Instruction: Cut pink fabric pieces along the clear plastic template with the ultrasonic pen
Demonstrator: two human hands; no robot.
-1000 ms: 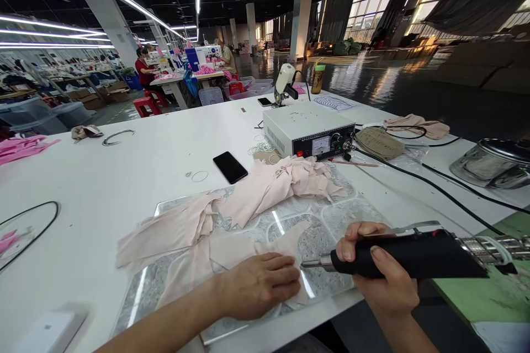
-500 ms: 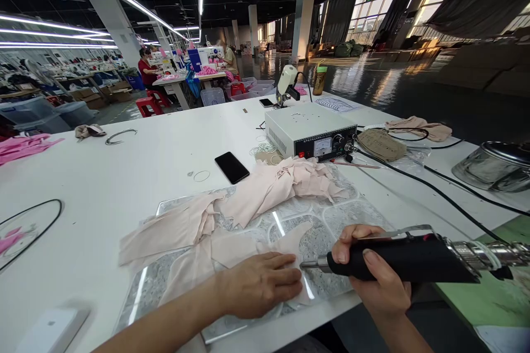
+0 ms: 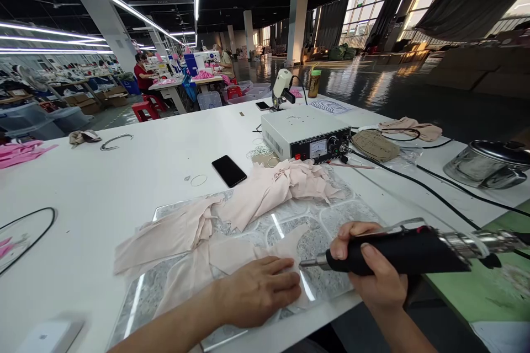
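Observation:
My left hand (image 3: 256,289) lies flat, fingers stretched out, pressing a pale pink fabric piece (image 3: 232,253) onto a glass plate (image 3: 331,220) at the table's near edge. My right hand (image 3: 372,270) grips a black hand-held cutting tool (image 3: 397,251), whose metal tip points left and sits just right of my left fingertips, touching the fabric's edge. A heap of more pale pink fabric pieces (image 3: 285,182) lies at the far side of the plate.
A white control box (image 3: 306,132) with a dial stands behind the plate, its black cable (image 3: 414,182) running to the tool. A black phone (image 3: 229,170) lies left of it. A metal pot lid (image 3: 488,162) sits right. Other people work at far tables (image 3: 143,74).
My hands and the tool stay almost where they were. The view has shifted slightly, and the tool's tip sits a touch closer to my left fingers.

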